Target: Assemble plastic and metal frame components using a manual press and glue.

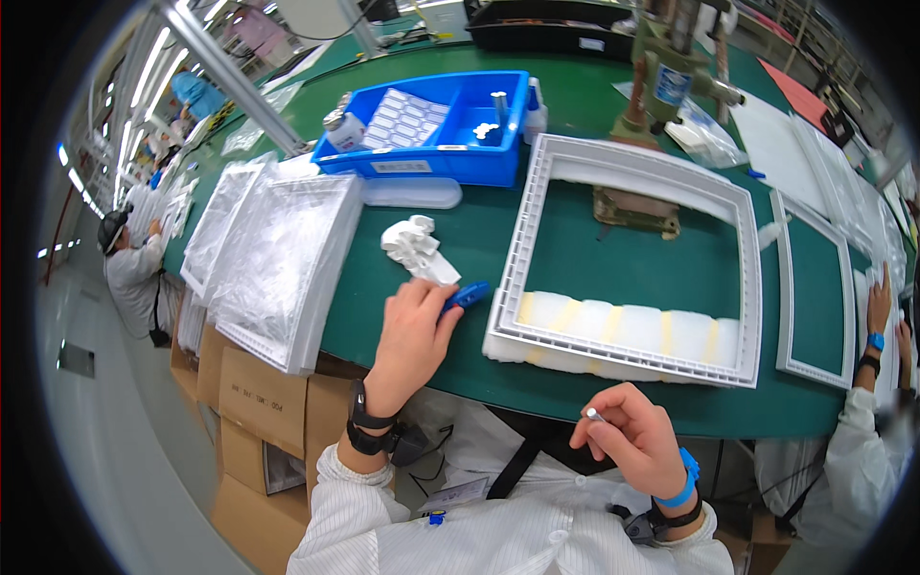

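My left hand (pixel 410 331) rests at the table's front edge, its fingers closed round a short blue plastic tool (pixel 468 295) whose exact kind I cannot make out. Just beyond it lies a crumpled white cloth or tissue (pixel 412 244). Between thumb and fingertips, my right hand (pixel 634 439) pinches a small silvery pin-like piece (pixel 595 415), held in front of the table edge. A white rectangular plastic frame (pixel 525 240) lies beyond the right hand, its near side on a white foam pad (pixel 637 326) with yellowish strips. Neither hand touches the frame.
A blue divided bin (pixel 489 172) holds a bottle, a label sheet and small white parts. Plastic-wrapped frames (pixel 278 249) stack at left above cardboard boxes (pixel 259 393). A green press (pixel 661 96) stands behind; another frame (pixel 786 278) and a co-worker's hand (pixel 878 307) are at right.
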{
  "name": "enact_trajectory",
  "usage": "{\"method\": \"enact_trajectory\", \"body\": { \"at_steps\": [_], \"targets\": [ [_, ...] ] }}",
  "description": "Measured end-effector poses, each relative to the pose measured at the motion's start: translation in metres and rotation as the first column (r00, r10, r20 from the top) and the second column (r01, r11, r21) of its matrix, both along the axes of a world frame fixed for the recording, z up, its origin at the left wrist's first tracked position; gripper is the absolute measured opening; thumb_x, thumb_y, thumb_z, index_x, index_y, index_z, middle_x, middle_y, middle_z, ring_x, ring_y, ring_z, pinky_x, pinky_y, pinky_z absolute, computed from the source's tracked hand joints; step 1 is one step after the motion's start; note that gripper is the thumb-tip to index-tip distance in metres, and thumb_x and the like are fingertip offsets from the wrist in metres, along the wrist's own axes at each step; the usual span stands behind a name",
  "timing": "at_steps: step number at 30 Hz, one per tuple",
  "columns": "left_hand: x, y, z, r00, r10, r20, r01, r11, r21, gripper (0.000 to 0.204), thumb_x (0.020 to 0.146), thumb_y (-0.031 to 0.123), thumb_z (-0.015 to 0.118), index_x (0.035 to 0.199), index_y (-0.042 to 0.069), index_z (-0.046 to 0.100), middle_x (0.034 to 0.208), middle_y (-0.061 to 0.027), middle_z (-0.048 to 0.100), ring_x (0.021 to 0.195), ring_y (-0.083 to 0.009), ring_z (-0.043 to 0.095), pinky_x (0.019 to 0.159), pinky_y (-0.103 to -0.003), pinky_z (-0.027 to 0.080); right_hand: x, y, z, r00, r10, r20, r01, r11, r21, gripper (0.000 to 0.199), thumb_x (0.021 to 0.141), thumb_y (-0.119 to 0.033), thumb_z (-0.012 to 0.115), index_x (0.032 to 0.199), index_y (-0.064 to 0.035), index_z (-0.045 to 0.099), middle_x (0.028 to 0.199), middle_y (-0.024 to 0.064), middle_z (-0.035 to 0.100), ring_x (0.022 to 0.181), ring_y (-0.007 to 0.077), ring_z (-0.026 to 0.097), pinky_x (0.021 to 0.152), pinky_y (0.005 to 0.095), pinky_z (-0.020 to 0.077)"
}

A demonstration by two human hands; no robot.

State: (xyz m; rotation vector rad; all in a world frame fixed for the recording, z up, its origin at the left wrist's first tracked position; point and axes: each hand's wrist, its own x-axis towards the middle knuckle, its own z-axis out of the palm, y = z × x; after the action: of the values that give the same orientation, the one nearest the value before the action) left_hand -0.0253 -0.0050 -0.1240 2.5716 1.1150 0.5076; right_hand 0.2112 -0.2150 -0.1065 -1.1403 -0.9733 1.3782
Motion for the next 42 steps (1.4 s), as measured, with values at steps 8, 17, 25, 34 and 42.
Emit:
{"method": "enact_trajectory", "body": {
  "at_steps": [8, 17, 25, 34, 42],
  "targets": [
    [0.027, -0.094, 0.026, 0.848, -0.148, 0.508, 0.381, 0.838, -0.391, 0.037, 0.079, -0.008, 0.069, 0.114, 0.003, 0.073, 0.098, -0.011, 0.074, 0.085, -0.0203, 0.072, 0.073, -0.03, 0.058, -0.001, -0.005, -0.016, 0.963, 0.061, 0.263, -0.039, 0.995, -0.09, 0.014, 0.097, -0.006, 0.065, 0.108, 0.0015, 0.067, 0.085, 0.0074, 0.073, 0.07, 0.0077, 0.062, 0.064, 0.0241, 0.051],
    [0.033, -0.127, -0.014, 0.804, -0.125, 0.581, 0.488, 0.697, -0.525, 0.03, 0.088, 0.004, 0.069, 0.118, 0.002, 0.071, 0.096, -0.013, 0.073, 0.081, -0.0258, 0.071, 0.072, -0.032, 0.056, -0.015, -0.02, -0.015, 0.891, 0.028, 0.453, -0.051, 0.998, 0.04, 0.011, 0.096, -0.007, 0.065, 0.101, 0.0018, 0.068, 0.076, 0.0088, 0.067, 0.066, 0.0132, 0.061, 0.063, 0.0288, 0.0491],
    [0.037, -0.12, 0.02, 0.881, -0.131, 0.455, 0.419, 0.662, -0.621, 0.018, 0.091, 0.014, 0.069, 0.107, 0.007, 0.074, 0.108, -0.0201, 0.07, 0.098, -0.0351, 0.069, 0.087, -0.042, 0.056, -0.011, -0.015, -0.02, 0.913, 0.022, 0.408, -0.03, 0.999, 0.014, 0.011, 0.099, -0.007, 0.061, 0.1, 0.0032, 0.067, 0.074, 0.0036, 0.064, 0.058, 0.0066, 0.053, 0.053, 0.0248, 0.0426],
    [0.043, -0.121, 0.003, 0.84, -0.182, 0.512, 0.43, 0.798, -0.422, 0.027, 0.087, 0.013, 0.072, 0.112, 0.003, 0.073, 0.099, -0.0157, 0.074, 0.088, -0.0326, 0.072, 0.077, -0.037, 0.058, -0.007, -0.008, -0.011, 0.809, -0.012, 0.587, -0.062, 0.993, 0.105, 0.013, 0.097, -0.005, 0.059, 0.104, 0.0021, 0.067, 0.085, 0.0199, 0.066, 0.072, 0.0316, 0.065, 0.069, 0.0358, 0.0515],
    [0.045, -0.126, -0.009, 0.827, -0.175, 0.534, 0.404, 0.845, -0.35, 0.026, 0.087, 0.014, 0.072, 0.111, 0.003, 0.073, 0.096, -0.0147, 0.073, 0.085, -0.0313, 0.072, 0.072, -0.036, 0.058, -0.006, -0.007, -0.019, 0.785, -0.023, 0.618, -0.076, 0.988, 0.133, 0.015, 0.097, -0.006, 0.058, 0.105, 0.0015, 0.067, 0.087, 0.022, 0.066, 0.076, 0.0367, 0.066, 0.071, 0.0372, 0.0521]
  ]
}}
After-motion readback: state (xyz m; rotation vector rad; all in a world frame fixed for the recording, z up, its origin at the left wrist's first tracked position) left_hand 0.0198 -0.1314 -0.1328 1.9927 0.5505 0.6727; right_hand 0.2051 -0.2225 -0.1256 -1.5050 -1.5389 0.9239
